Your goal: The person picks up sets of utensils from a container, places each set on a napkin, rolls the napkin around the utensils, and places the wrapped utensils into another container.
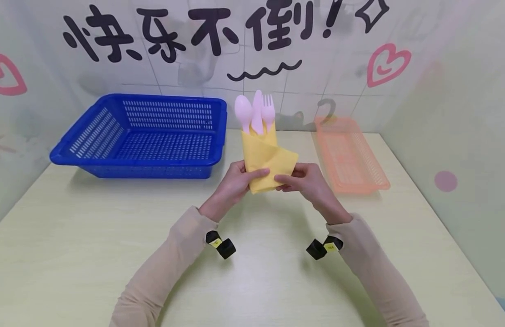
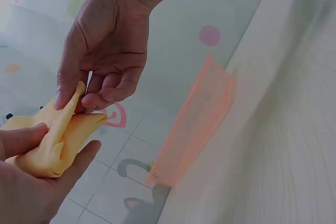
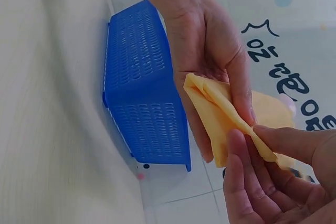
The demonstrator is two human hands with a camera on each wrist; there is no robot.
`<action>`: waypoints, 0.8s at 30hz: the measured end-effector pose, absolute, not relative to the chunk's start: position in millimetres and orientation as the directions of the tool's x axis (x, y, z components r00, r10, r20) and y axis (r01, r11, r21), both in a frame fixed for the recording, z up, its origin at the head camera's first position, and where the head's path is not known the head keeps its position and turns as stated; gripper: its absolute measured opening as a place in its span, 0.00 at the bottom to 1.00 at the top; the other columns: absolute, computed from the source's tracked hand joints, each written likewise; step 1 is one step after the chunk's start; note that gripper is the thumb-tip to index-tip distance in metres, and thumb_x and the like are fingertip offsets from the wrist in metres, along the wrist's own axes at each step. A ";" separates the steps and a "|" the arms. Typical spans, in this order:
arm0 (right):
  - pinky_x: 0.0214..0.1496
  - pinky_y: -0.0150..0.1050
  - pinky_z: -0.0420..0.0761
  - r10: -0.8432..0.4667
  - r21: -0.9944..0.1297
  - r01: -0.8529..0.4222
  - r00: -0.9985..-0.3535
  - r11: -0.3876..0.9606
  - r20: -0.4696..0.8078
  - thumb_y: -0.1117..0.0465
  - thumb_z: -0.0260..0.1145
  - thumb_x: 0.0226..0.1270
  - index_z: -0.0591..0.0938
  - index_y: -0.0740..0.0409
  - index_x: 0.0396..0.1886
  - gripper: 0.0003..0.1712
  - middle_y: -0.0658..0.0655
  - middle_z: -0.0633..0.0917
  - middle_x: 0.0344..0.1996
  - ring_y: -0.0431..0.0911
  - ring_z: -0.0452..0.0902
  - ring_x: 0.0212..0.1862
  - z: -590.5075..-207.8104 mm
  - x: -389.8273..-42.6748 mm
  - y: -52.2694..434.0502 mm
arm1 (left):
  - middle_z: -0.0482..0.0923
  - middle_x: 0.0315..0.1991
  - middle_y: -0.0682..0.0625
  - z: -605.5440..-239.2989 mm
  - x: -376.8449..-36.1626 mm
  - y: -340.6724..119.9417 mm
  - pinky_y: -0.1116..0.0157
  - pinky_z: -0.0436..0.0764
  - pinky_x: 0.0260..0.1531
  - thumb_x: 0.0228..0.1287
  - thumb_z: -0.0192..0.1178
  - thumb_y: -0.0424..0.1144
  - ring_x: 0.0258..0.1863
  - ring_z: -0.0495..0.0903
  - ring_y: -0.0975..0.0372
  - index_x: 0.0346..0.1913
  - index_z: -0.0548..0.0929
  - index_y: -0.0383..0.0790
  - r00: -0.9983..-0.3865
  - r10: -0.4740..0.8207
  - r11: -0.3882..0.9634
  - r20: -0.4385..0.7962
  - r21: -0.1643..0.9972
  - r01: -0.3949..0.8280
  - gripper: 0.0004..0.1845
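- Pale wood-grain table (image 1: pixel 72 236) is carrying the work, with a tiled wall behind it bearing black lettering and pink hearts.
- We are holding a yellow napkin (image 1: pixel 265 159) above the middle of the table, folded into a pocket.
- A pink spoon (image 1: pixel 242 111), knife (image 1: pixel 257 109) and fork (image 1: pixel 268 109) are standing upright in that pocket, heads pointing to the far side.
- Our left hand (image 1: pixel 233 181) is gripping the lower left of the napkin, thumb lying across its front and fingers curled behind.
- Our right hand (image 1: pixel 307 179) is pinching the right flap between thumb and fingertips (image 2: pixel 89 100), drawing it across the front.
- A blue basket (image 1: pixel 142 136) is sitting far left; an orange tray (image 1: pixel 350 156) is lying far right. Neither is touching the bundle.
- We are judging the step in hand as the closing fold of the wrap.
- The next move is likely calling for the flap to be pressed flat while the left thumb is keeping the cutlery from sliding out.
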State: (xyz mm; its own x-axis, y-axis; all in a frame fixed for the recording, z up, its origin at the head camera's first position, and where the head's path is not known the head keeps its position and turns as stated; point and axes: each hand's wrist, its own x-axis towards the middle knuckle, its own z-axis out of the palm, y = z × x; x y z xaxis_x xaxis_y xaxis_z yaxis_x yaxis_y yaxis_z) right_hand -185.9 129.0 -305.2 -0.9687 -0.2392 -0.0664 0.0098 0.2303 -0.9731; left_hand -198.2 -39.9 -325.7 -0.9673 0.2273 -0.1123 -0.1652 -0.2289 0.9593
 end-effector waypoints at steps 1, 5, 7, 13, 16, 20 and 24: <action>0.36 0.38 0.80 -0.243 -0.975 0.004 -0.968 0.222 -0.060 0.65 0.65 0.55 0.77 0.72 0.42 0.17 0.57 0.84 0.28 0.43 0.81 0.27 -305.2 -185.6 129.0 | 0.77 0.39 0.43 -325.6 -197.9 -40.2 0.68 0.79 0.35 0.58 0.55 0.26 0.31 0.79 0.64 0.51 0.70 0.23 -0.967 0.228 -0.239 -0.112 0.956 -0.168 0.18; 0.36 0.38 0.80 -0.250 -0.978 -0.006 -0.967 0.207 -0.047 0.66 0.64 0.56 0.77 0.73 0.42 0.16 0.59 0.84 0.30 0.44 0.81 0.27 -305.4 -185.0 130.2 | 0.77 0.36 0.46 -325.4 -196.9 -41.1 0.68 0.79 0.35 0.58 0.54 0.25 0.31 0.79 0.64 0.52 0.69 0.23 -0.965 0.238 -0.270 -0.108 0.947 -0.172 0.18; 0.36 0.38 0.80 -0.245 -0.976 -0.008 -0.968 0.217 -0.046 0.66 0.64 0.56 0.76 0.73 0.42 0.16 0.59 0.83 0.30 0.43 0.81 0.27 -305.8 -185.1 130.4 | 0.78 0.35 0.47 -325.7 -196.5 -41.4 0.67 0.79 0.35 0.58 0.54 0.25 0.31 0.79 0.65 0.52 0.69 0.22 -0.964 0.244 -0.272 -0.102 0.947 -0.169 0.18; 0.32 0.33 0.78 -0.138 -0.970 -0.023 -0.990 0.241 -0.011 0.61 0.67 0.53 0.77 0.66 0.44 0.20 0.54 0.82 0.30 0.39 0.78 0.28 -309.1 -187.1 126.7 | 0.78 0.33 0.48 -327.5 -194.7 -41.2 0.68 0.79 0.34 0.58 0.55 0.26 0.30 0.79 0.64 0.51 0.70 0.22 -0.961 0.252 -0.260 -0.111 0.949 -0.177 0.18; 0.33 0.32 0.78 -0.100 -0.980 -0.032 -0.995 0.196 0.012 0.60 0.67 0.53 0.77 0.67 0.43 0.20 0.52 0.82 0.29 0.38 0.78 0.29 -311.5 -188.5 125.3 | 0.78 0.35 0.46 -328.1 -194.0 -41.2 0.68 0.79 0.35 0.58 0.55 0.26 0.31 0.79 0.64 0.52 0.70 0.23 -0.958 0.263 -0.250 -0.115 0.951 -0.183 0.18; 0.35 0.33 0.79 -0.124 -0.992 -0.029 -0.992 0.120 0.014 0.60 0.65 0.56 0.77 0.71 0.44 0.20 0.50 0.82 0.28 0.39 0.79 0.29 -314.5 -191.3 127.6 | 0.78 0.36 0.46 -328.5 -193.9 -42.6 0.66 0.79 0.36 0.58 0.54 0.25 0.31 0.80 0.64 0.52 0.69 0.23 -0.957 0.267 -0.255 -0.114 0.949 -0.184 0.18; 0.38 0.34 0.79 -0.154 -0.996 0.037 -0.987 0.083 -0.050 0.58 0.62 0.59 0.77 0.70 0.45 0.21 0.49 0.82 0.28 0.40 0.79 0.31 -317.4 -193.4 130.9 | 0.78 0.34 0.48 -329.6 -194.4 -43.9 0.65 0.79 0.36 0.58 0.54 0.25 0.31 0.80 0.64 0.52 0.69 0.22 -0.956 0.270 -0.257 -0.114 0.948 -0.186 0.19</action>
